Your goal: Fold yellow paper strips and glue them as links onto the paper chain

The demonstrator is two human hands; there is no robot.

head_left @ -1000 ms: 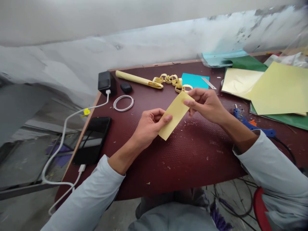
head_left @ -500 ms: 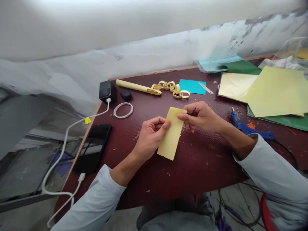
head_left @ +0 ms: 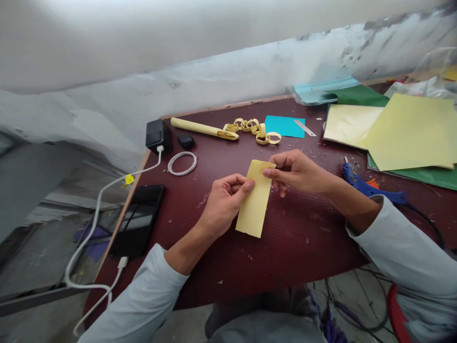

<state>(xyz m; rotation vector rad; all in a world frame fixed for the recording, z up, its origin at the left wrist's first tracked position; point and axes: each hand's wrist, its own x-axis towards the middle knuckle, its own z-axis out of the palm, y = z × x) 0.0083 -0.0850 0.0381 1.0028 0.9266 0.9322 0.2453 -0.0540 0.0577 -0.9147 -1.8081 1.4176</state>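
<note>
A rectangular strip of yellow paper (head_left: 254, 207) is held above the table between my two hands. My left hand (head_left: 226, 202) pinches its left edge, thumb on top and fingers behind. At the upper right corner, my right hand (head_left: 291, 171) grips the paper between thumb and fingers. Beyond the hands lies a chain of yellow paper rings (head_left: 252, 126), next to a yellow paper roll (head_left: 196, 126). Right of the chain is a blue paper piece (head_left: 282, 126) with a metal blade (head_left: 304, 127) lying partly on it.
A blue glue gun (head_left: 371, 188) lies beside my right forearm, near stacked yellow sheets (head_left: 416, 136). On the left are a phone (head_left: 139, 219) on a white cable (head_left: 96, 214), a black charger (head_left: 157, 135), a dark rounded object (head_left: 185, 140) and a white ring (head_left: 182, 163).
The paper's lower end has swung slightly to the right. Both hands keep their hold on it, and the view has shifted a little.
</note>
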